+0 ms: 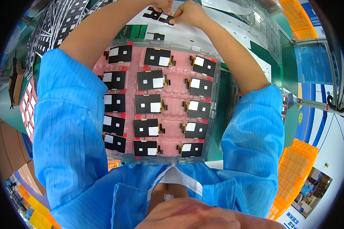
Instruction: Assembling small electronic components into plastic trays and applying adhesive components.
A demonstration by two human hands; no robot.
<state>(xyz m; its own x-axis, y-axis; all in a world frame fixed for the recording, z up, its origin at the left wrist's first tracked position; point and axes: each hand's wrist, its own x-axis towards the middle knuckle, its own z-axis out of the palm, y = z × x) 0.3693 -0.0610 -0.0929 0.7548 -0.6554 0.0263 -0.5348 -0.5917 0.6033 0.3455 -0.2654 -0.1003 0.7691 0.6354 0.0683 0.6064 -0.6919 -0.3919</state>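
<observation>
At the far edge of the view, both hands work over a white backing strip with black die-cut stickers (pixel 153 14). My right hand (pixel 190 14) pinches the corner of one black sticker with thumb and finger. Beside it, my left hand (pixel 163 4) is partly cut off by the upper edge. Its fingers are closed and point down at the same strip; what they grip is too small to make out. Nearer to me lies a pink tray (pixel 130 103) in a clear plastic frame. It holds rows of flat black panels (pixel 150 103) with white patches and gold-brown flex connectors.
More sheets with black and white cut-outs (pixel 68 23) are piled at the far left. White sheets (pixel 237 38) and clear plastic trays (pixel 262 28) lie at the far right on the green table (pixel 221 110). Orange crates (pixel 294 171) stand to the right.
</observation>
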